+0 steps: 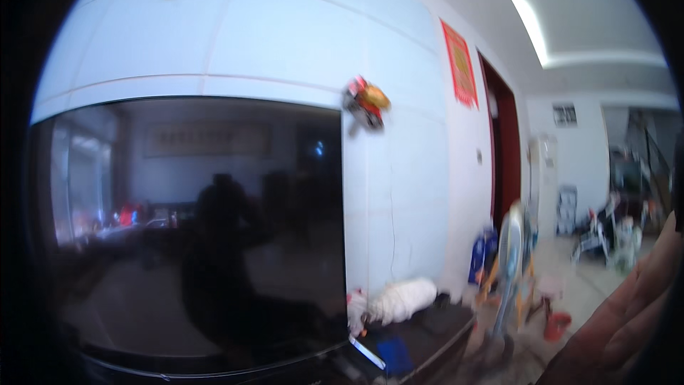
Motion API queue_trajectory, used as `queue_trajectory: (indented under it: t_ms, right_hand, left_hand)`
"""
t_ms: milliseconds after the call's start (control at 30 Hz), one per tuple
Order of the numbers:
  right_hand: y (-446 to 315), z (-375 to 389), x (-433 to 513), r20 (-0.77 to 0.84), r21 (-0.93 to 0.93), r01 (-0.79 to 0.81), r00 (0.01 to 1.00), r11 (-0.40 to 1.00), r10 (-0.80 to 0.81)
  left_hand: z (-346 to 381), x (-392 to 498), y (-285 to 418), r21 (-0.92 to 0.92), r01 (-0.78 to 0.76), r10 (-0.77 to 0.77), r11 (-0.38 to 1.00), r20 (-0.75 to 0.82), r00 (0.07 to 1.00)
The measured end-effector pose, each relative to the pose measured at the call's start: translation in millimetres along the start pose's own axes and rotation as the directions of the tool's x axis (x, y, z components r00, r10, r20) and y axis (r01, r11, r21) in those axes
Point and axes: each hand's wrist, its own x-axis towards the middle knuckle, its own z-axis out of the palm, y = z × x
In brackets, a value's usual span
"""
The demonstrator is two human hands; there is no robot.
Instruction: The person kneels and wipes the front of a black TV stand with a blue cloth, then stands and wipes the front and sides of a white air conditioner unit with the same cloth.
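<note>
My right hand (614,326) shows blurred at the lower right rim, close to the camera; part of it is cut off by the picture's edge, and whether its fingers hold anything cannot be made out. My left hand is out of view. Before me a large television (187,235) with a dark screen fills the left side, reflecting a person's outline and a window. To its right a dark cabinet (443,337) bears a white wrapped bundle (409,299) and a blue flat item (394,355).
A standing fan (511,251) is right of the cabinet, near a red bucket (557,326) on the floor. Behind are a dark red doorway (505,144) and a red hanging (459,64). A colourful ornament (366,104) hangs on the pale wall. Farther back stand white-framed items (596,240).
</note>
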Motion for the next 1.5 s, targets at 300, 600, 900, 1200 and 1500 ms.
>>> queue_trajectory:
  t_ms: [300,600,900,1200,1500]
  right_hand:
    - [-14,60,-45,0.256,0.022,-0.012,0.967,1.000,0.006]
    - [-40,78,-59,0.333,0.100,-0.016,0.943,0.995,-0.018]
    - [-77,92,-37,0.361,0.242,0.008,0.927,0.970,-0.097]
    - [-72,168,-83,0.553,0.337,-0.249,0.833,0.908,0.024]
    - [-12,345,-365,0.873,-0.275,-0.537,0.207,0.797,0.441]
  left_hand:
    - [17,14,-15,-0.085,0.007,-0.007,0.996,0.003,1.000]
    - [44,14,-28,-0.104,0.011,-0.005,0.995,0.058,0.998]
    - [73,59,31,-0.183,-0.264,0.281,0.947,0.071,0.957]
    - [76,60,33,-0.205,-0.338,0.359,0.918,0.074,0.930]
    - [78,52,42,-0.197,-0.294,0.309,0.935,0.050,0.950]
